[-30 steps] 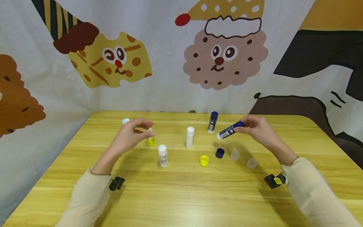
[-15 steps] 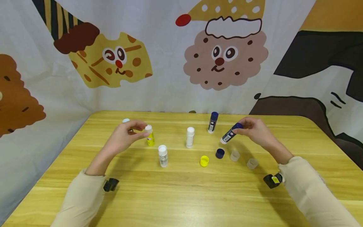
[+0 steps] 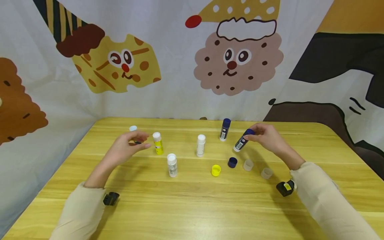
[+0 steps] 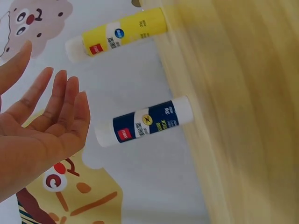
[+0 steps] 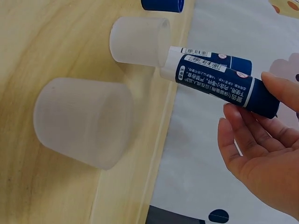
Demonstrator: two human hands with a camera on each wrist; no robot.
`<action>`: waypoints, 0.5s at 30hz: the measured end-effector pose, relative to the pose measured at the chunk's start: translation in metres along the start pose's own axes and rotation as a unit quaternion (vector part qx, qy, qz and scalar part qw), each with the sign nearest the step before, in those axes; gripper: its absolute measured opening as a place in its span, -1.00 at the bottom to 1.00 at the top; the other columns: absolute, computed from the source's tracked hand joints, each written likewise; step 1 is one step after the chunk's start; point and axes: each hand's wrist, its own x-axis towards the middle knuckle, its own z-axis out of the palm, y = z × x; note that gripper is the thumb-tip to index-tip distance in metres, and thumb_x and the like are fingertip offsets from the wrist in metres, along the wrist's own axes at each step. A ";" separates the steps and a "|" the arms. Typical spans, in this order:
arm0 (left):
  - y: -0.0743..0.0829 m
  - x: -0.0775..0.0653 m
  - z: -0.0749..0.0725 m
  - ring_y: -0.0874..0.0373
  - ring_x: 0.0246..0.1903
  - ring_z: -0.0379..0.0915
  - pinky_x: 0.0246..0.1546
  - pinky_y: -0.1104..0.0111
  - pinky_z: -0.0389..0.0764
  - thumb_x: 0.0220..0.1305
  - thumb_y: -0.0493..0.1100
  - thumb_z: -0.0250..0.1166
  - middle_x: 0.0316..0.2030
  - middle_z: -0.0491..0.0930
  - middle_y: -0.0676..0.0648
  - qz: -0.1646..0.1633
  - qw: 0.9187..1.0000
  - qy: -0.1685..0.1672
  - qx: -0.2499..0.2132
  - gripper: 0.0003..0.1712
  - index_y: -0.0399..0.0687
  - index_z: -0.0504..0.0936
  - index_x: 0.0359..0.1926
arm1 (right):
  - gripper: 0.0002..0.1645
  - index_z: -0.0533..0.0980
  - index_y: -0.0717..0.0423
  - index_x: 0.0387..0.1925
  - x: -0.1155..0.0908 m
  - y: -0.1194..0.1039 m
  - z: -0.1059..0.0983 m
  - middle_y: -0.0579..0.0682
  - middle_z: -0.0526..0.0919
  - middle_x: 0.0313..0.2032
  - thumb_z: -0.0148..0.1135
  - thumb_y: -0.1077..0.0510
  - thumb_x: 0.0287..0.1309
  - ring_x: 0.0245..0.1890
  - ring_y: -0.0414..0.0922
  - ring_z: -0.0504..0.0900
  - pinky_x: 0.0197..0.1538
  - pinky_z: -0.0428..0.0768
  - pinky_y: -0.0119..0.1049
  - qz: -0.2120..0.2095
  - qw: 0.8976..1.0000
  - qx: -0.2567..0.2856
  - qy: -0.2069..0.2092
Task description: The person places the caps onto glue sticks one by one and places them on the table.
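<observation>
My right hand (image 3: 268,138) pinches a navy glue stick (image 3: 243,140) near its blue-capped end; the stick tilts, white end down to the left. In the right wrist view this glue stick (image 5: 215,77) overlaps another navy one behind it. Relaxed fingers leave my left hand (image 3: 126,145) holding nothing. It hovers left of an upright yellow glue stick (image 3: 158,144) with a white top. Partly hidden behind that hand in the head view, a navy glue stick with a white top (image 3: 133,128) stands; the left wrist view shows this navy stick (image 4: 149,121) beside the yellow one.
Two white glue sticks, one nearer (image 3: 172,165) and one farther (image 3: 201,145), stand mid-table. Behind them is an upright navy glue stick (image 3: 224,129). A yellow cap (image 3: 216,170), a blue cap (image 3: 232,162) and two translucent caps (image 3: 248,165) lie in front of my right hand.
My left hand has drawn back leftward from the yellow glue stick, which stays upright. The right hand has lowered slightly, tilting its navy glue stick more steeply.
</observation>
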 end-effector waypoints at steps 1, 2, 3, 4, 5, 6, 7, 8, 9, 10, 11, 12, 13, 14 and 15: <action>-0.001 -0.001 -0.001 -0.05 -0.11 0.42 -0.09 0.11 0.46 0.18 -0.10 0.27 -0.13 0.54 -0.19 -0.001 1.000 0.000 0.002 -0.57 -0.27 0.52 0.01 | -0.58 0.49 0.30 -0.18 0.001 0.000 0.000 0.09 0.58 -0.31 0.28 0.02 0.09 -0.30 -0.05 0.48 -0.24 0.42 -0.23 -0.001 1.000 -0.003 0.000; -0.002 -0.001 -0.001 -0.04 -0.11 0.42 -0.09 0.11 0.46 0.18 -0.10 0.27 -0.14 0.54 -0.19 -0.002 1.000 0.000 0.005 -0.57 -0.27 0.52 0.00 | -0.59 0.50 0.30 -0.19 0.002 0.000 0.000 0.10 0.57 -0.32 0.28 0.03 0.09 -0.31 -0.04 0.48 -0.24 0.42 -0.23 -0.001 1.000 -0.007 0.001; -0.003 -0.001 -0.001 -0.04 -0.12 0.43 -0.09 0.11 0.46 0.17 -0.10 0.28 -0.14 0.54 -0.19 -0.003 1.000 0.000 0.005 -0.56 -0.28 0.52 0.00 | -0.60 0.50 0.30 -0.19 0.003 0.000 0.000 0.10 0.57 -0.32 0.28 0.04 0.09 -0.31 -0.04 0.48 -0.24 0.42 -0.23 -0.001 1.000 -0.009 0.002; -0.005 -0.002 -0.002 -0.03 -0.12 0.43 -0.09 0.11 0.46 0.17 -0.10 0.28 -0.14 0.54 -0.19 -0.003 1.000 0.000 0.006 -0.57 -0.28 0.52 0.00 | -0.61 0.50 0.31 -0.20 0.004 0.001 0.000 0.10 0.57 -0.32 0.27 0.05 0.10 -0.31 -0.04 0.48 -0.24 0.43 -0.23 -0.002 1.000 -0.011 0.002; -0.005 -0.002 -0.002 -0.03 -0.12 0.43 -0.09 0.11 0.46 0.17 -0.10 0.28 -0.13 0.54 -0.19 -0.004 1.000 0.001 0.006 -0.57 -0.28 0.52 0.00 | -0.62 0.50 0.31 -0.20 0.005 0.001 0.000 0.10 0.57 -0.32 0.27 0.06 0.10 -0.31 -0.03 0.49 -0.24 0.43 -0.23 -0.002 1.000 -0.012 0.002; -0.006 -0.002 -0.003 -0.03 -0.12 0.43 -0.09 0.11 0.46 0.17 -0.10 0.28 -0.13 0.54 -0.19 -0.005 1.000 0.000 0.006 -0.57 -0.29 0.52 -0.01 | -0.63 0.50 0.31 -0.20 0.005 0.001 0.000 0.11 0.57 -0.32 0.27 0.07 0.10 -0.31 -0.02 0.49 -0.23 0.44 -0.22 -0.001 1.000 -0.012 0.002; -0.007 -0.003 -0.003 -0.03 -0.12 0.42 -0.09 0.12 0.46 0.17 -0.10 0.28 -0.13 0.54 -0.19 -0.006 1.000 0.000 0.005 -0.56 -0.29 0.52 -0.01 | -0.63 0.50 0.31 -0.19 0.006 0.001 0.000 0.12 0.57 -0.31 0.26 0.07 0.11 -0.30 -0.02 0.50 -0.22 0.44 -0.22 0.000 1.000 -0.010 0.000; -0.008 -0.003 -0.004 -0.03 -0.12 0.42 -0.09 0.12 0.46 0.17 -0.09 0.28 -0.12 0.54 -0.19 -0.007 1.000 0.000 0.005 -0.56 -0.29 0.52 0.00 | -0.62 0.49 0.32 -0.18 0.007 0.000 -0.001 0.12 0.57 -0.30 0.26 0.07 0.11 -0.28 -0.02 0.51 -0.21 0.45 -0.21 0.001 1.000 -0.008 -0.003; -0.008 -0.004 -0.004 -0.03 -0.12 0.42 -0.08 0.11 0.46 0.17 -0.09 0.27 -0.12 0.53 -0.19 -0.009 1.000 0.000 0.003 -0.56 -0.29 0.52 0.00 | -0.61 0.49 0.32 -0.16 0.008 0.000 -0.001 0.13 0.57 -0.29 0.25 0.07 0.12 -0.27 -0.01 0.52 -0.19 0.46 -0.19 0.003 1.000 -0.005 -0.005; -0.009 -0.004 -0.005 -0.03 -0.11 0.42 -0.08 0.11 0.45 0.18 -0.08 0.27 -0.11 0.53 -0.19 -0.009 1.000 -0.001 0.002 -0.55 -0.29 0.51 0.01 | -0.59 0.48 0.32 -0.15 0.008 0.000 -0.001 0.14 0.56 -0.27 0.25 0.06 0.12 -0.25 -0.01 0.52 -0.18 0.46 -0.18 0.005 1.000 -0.004 -0.008; -0.009 -0.005 -0.005 -0.04 -0.11 0.42 -0.08 0.11 0.45 0.18 -0.07 0.27 -0.11 0.53 -0.20 -0.012 1.000 -0.001 0.001 -0.54 -0.29 0.51 0.01 | -0.58 0.48 0.32 -0.13 0.009 0.000 -0.001 0.14 0.56 -0.26 0.25 0.05 0.12 -0.24 0.00 0.52 -0.17 0.46 -0.17 0.007 1.000 -0.003 -0.010; -0.010 -0.006 -0.006 -0.04 -0.10 0.42 -0.08 0.10 0.45 0.18 -0.06 0.26 -0.11 0.53 -0.20 -0.013 1.000 -0.002 0.000 -0.53 -0.29 0.51 0.01 | -0.57 0.47 0.32 -0.12 0.010 0.000 -0.001 0.15 0.55 -0.25 0.25 0.04 0.12 -0.24 0.00 0.52 -0.16 0.46 -0.15 0.009 1.000 -0.002 -0.012; -0.011 -0.006 -0.006 -0.04 -0.10 0.42 -0.08 0.10 0.45 0.18 -0.05 0.26 -0.10 0.53 -0.20 -0.015 1.000 -0.003 0.000 -0.53 -0.29 0.51 0.02 | -0.56 0.47 0.32 -0.11 0.011 0.000 -0.001 0.15 0.55 -0.24 0.25 0.04 0.12 -0.23 0.01 0.51 -0.14 0.46 -0.13 0.012 1.000 0.000 -0.014; -0.012 -0.007 -0.007 -0.05 -0.09 0.41 -0.07 0.09 0.44 0.19 -0.04 0.26 -0.09 0.52 -0.21 -0.016 1.000 -0.003 0.001 -0.52 -0.28 0.50 0.02 | -0.55 0.47 0.31 -0.10 0.012 0.000 -0.001 0.15 0.54 -0.24 0.25 0.04 0.12 -0.22 0.01 0.51 -0.13 0.45 -0.12 0.014 1.000 0.000 -0.015; -0.013 -0.007 -0.007 -0.05 -0.08 0.41 -0.07 0.09 0.44 0.19 -0.03 0.26 -0.09 0.52 -0.21 -0.019 1.000 -0.005 0.000 -0.52 -0.28 0.50 0.03 | -0.55 0.47 0.30 -0.10 0.013 0.000 -0.001 0.15 0.54 -0.23 0.25 0.03 0.11 -0.22 0.01 0.51 -0.13 0.45 -0.11 0.018 1.000 0.002 -0.016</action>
